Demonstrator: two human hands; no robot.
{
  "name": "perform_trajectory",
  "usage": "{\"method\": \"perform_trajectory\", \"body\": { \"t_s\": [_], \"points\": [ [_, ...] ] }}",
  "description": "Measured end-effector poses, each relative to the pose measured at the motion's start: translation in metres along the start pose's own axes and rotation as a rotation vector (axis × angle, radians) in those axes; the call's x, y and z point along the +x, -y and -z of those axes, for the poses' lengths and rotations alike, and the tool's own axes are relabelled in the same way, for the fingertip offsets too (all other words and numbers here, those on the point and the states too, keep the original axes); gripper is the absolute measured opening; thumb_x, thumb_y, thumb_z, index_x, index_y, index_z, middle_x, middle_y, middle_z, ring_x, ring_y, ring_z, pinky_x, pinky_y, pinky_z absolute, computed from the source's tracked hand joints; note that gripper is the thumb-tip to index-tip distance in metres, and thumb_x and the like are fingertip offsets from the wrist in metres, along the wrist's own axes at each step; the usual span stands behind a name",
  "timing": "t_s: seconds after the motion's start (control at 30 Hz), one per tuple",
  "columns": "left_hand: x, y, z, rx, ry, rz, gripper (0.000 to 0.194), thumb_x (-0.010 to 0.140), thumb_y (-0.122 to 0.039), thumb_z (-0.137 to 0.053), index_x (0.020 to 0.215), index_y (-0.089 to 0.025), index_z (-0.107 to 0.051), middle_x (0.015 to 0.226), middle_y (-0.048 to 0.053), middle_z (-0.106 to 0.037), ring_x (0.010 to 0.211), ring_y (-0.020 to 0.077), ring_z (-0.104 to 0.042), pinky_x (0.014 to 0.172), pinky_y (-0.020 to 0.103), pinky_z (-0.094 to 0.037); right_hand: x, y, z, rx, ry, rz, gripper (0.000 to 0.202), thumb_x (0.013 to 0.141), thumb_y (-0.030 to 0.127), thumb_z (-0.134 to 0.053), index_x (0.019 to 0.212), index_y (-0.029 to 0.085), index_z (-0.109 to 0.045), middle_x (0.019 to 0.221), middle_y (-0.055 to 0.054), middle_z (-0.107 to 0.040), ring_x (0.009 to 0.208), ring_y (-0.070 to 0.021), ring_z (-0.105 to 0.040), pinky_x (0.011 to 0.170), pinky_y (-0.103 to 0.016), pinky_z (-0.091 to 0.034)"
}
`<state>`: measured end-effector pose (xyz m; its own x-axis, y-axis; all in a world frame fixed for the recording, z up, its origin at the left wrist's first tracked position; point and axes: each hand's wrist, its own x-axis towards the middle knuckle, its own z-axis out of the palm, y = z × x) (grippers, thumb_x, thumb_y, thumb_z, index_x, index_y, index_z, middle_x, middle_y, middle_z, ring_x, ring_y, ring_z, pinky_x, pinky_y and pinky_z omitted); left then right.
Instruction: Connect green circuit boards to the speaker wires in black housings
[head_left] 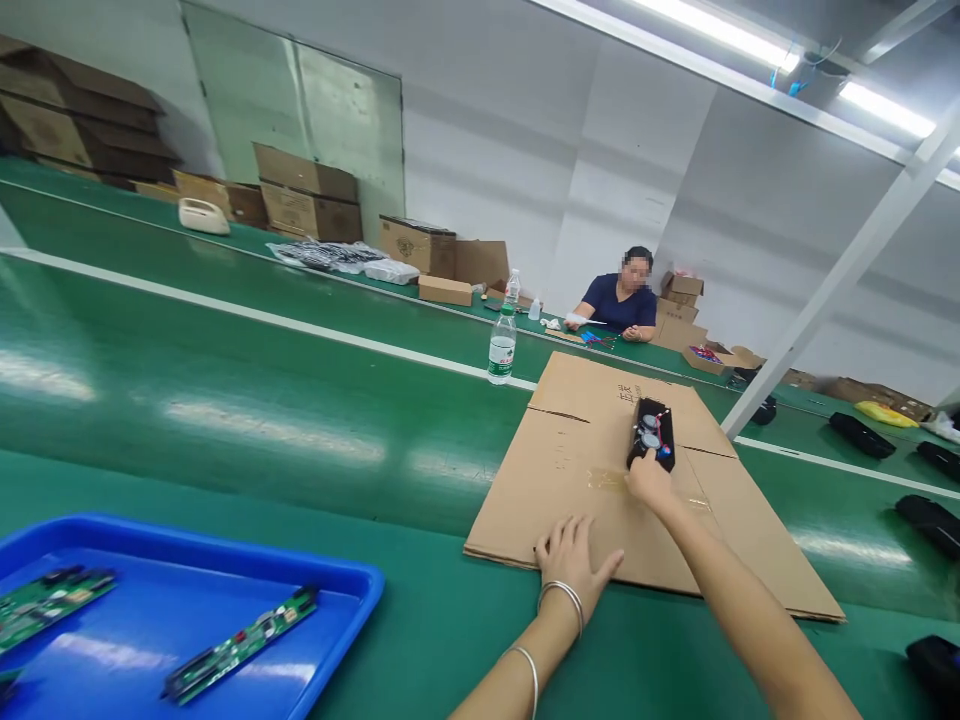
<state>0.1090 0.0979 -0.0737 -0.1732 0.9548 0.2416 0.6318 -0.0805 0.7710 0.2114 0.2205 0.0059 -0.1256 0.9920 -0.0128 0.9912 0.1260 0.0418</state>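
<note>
My left hand (571, 560), with bangles at the wrist, lies flat with fingers spread on the near edge of a flattened cardboard sheet (540, 480). Farther out, my right hand (649, 480) grips the near end of a black speaker housing (636, 455) over the same cardboard. Two round silver-grey parts and red and blue wires show inside the housing. Whether the housing rests on the cardboard or is slightly raised, I cannot tell. My right thumb and fingers are partly hidden by the hand itself.
A blue tray (341, 570) with green circuit boards (244, 640) is at the left. A water bottle (502, 350) stands beyond the cardboard. Black housings (930, 525) line the right side, past a slanted white post (817, 310). Across the green conveyor (300, 370) sits a person (619, 300).
</note>
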Motion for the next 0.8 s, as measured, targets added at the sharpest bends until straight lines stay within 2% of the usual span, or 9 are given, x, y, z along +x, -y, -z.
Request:
{"method": "perform_trajectory", "body": {
  "t_s": [0.07,0.17,0.23,0.33,0.4,0.5,0.6,0.7,0.8],
  "points": [
    [0.001,0.001,-0.002,-0.104,-0.033,-0.005,0.049,0.078,-0.042,-0.041,0.117,-0.012,-0.045,0.119,0.017,-0.052,0.113,0.0299,-0.043,0.095,0.049,-0.028,-0.03,0.003,0.004,0.065,0.021,0.108,0.025,0.082,0.02,-0.049,0.102,0.006,-0.054,0.111,-0.019,-0.048,0.087,-0.0206,-0.056,0.076,-0.033,-0.044],
    [0.0,0.002,-0.005,-0.275,-0.06,-0.048,0.051,0.082,-0.039,-0.034,0.123,-0.009,-0.033,0.123,0.017,-0.047,0.114,0.0227,-0.044,0.094,0.039,-0.035,-0.071,-0.013,0.015,0.19,0.037,0.268,0.03,0.087,0.016,-0.032,0.112,0.015,-0.048,0.098,-0.009,-0.057,0.073,-0.0131,-0.059,0.067,-0.026,-0.045],
    [-0.001,0.002,-0.006,-0.365,-0.09,-0.068,0.051,0.083,-0.037,-0.033,0.124,-0.009,-0.029,0.125,0.017,-0.045,0.115,0.0208,-0.043,0.095,0.037,-0.036,-0.091,-0.033,0.017,0.275,-0.062,0.351,0.043,0.083,0.006,-0.021,0.119,0.018,-0.041,0.098,-0.005,-0.058,0.075,-0.0109,-0.057,0.069,-0.026,-0.045],
    [0.0,0.003,-0.003,-0.448,-0.13,-0.07,0.044,0.081,-0.033,-0.035,0.117,-0.009,-0.034,0.117,0.017,-0.048,0.112,0.0226,-0.045,0.096,0.041,-0.034,-0.106,-0.059,0.003,0.31,-0.246,0.445,0.044,0.073,-0.001,-0.032,0.108,0.017,-0.05,0.104,-0.004,-0.056,0.095,-0.0152,-0.05,0.083,-0.032,-0.041],
    [0.003,0.004,0.001,-0.481,-0.126,-0.068,0.035,0.078,-0.027,-0.038,0.109,-0.01,-0.041,0.109,0.015,-0.052,0.105,0.0233,-0.049,0.093,0.042,-0.036,-0.111,-0.068,-0.01,0.277,-0.28,0.445,0.037,0.069,0.0,-0.043,0.099,0.017,-0.056,0.105,-0.004,-0.056,0.098,-0.0185,-0.047,0.084,-0.033,-0.039],
    [0.007,0.004,0.005,-0.503,-0.085,-0.068,0.025,0.076,-0.017,-0.04,0.099,-0.012,-0.047,0.099,0.01,-0.057,0.096,0.0202,-0.053,0.088,0.039,-0.04,-0.12,-0.068,-0.024,0.25,-0.292,0.418,0.02,0.074,0.008,-0.051,0.09,0.017,-0.06,0.094,-0.005,-0.058,0.09,-0.0212,-0.046,0.079,-0.036,-0.037],
    [0.008,0.005,0.007,-0.473,-0.032,-0.043,0.017,0.081,-0.015,-0.04,0.094,-0.012,-0.05,0.09,0.005,-0.059,0.086,0.0166,-0.056,0.079,0.036,-0.045,-0.14,-0.064,-0.028,0.203,-0.29,0.461,0.005,0.077,0.021,-0.055,0.076,0.019,-0.06,0.078,-0.005,-0.059,0.084,-0.0238,-0.045,0.077,-0.04,-0.033],
    [0.002,0.004,0.012,-0.394,0.072,-0.034,0.015,0.084,-0.023,-0.045,0.087,-0.012,-0.055,0.084,0.003,-0.06,0.079,0.0147,-0.058,0.072,0.033,-0.047,-0.168,-0.065,-0.033,0.129,-0.291,0.552,0.013,0.079,0.028,-0.055,0.07,0.019,-0.058,0.072,-0.004,-0.058,0.077,-0.022,-0.046,0.072,-0.037,-0.031],
    [-0.013,0.001,0.028,-0.285,0.211,-0.049,0.015,0.083,-0.024,-0.049,0.082,-0.012,-0.058,0.079,0.001,-0.062,0.072,0.0129,-0.059,0.067,0.029,-0.047,-0.195,-0.066,-0.043,0.128,-0.292,0.607,0.018,0.08,0.031,-0.053,0.066,0.02,-0.055,0.068,-0.003,-0.057,0.072,-0.0201,-0.047,0.067,-0.034,-0.031]
  ]
}}
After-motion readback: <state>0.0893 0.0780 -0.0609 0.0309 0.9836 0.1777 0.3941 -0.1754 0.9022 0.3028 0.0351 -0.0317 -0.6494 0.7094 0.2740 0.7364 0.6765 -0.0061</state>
